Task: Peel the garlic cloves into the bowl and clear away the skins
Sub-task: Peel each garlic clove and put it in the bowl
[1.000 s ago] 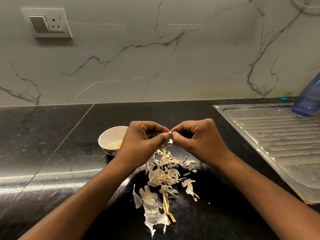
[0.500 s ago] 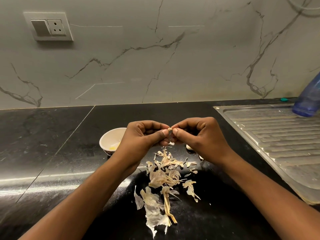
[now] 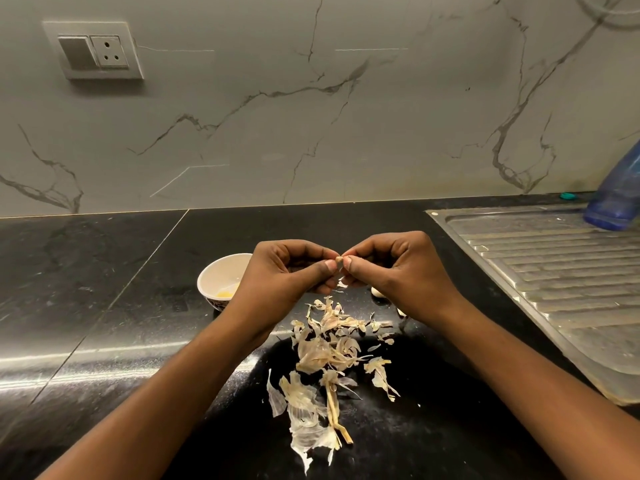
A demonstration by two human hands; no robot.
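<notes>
My left hand (image 3: 287, 271) and my right hand (image 3: 398, 271) meet above the black counter and pinch one small garlic clove (image 3: 339, 260) between thumbs and fingertips. A shred of skin (image 3: 341, 284) hangs under it. A small white bowl (image 3: 216, 271) sits just left of my left hand, with something yellowish at its bottom. A heap of dry garlic skins (image 3: 329, 355) and a stalk lies on the counter below my hands. Unpeeled cloves (image 3: 377, 292) lie half hidden behind my right hand.
A steel sink drainboard (image 3: 554, 282) fills the right side, with a blue bottle (image 3: 616, 199) at its back. The marble wall carries a switch and socket plate (image 3: 95, 51). The black counter (image 3: 86, 289) runs off to the left.
Both hands have lifted a little and turned the clove, so its tip now shows between the thumbs. The cloves behind my right hand have come into sight.
</notes>
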